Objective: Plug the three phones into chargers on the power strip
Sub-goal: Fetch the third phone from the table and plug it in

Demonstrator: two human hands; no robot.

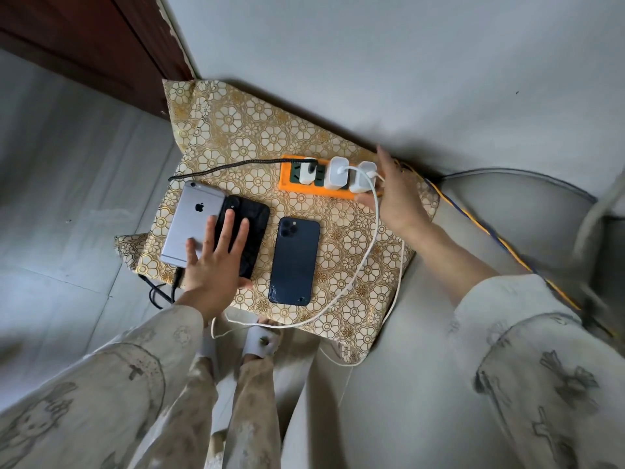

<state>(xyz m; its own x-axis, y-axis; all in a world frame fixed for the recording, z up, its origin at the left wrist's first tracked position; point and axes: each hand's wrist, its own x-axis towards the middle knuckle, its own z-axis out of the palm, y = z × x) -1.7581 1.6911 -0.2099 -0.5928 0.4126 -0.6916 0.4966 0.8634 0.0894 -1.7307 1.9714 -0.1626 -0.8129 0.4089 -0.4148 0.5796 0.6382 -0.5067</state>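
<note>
On the floral cloth (236, 137), Apple-logo silver phone (189, 228), left hand (213, 265) fingers flat, right hand (395, 194) fingers straight at power strip (287, 177).

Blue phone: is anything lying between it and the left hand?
Yes. The black phone lies between them, and the left hand rests flat on it and the silver phone. The blue phone lies apart to their right, untouched on the cloth.

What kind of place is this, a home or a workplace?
Most likely a home, in a corner of a room. A floral-patterned cloth covers a low surface against a plain wall, a dark wooden door stands nearby, and the person wears slippers.
</note>
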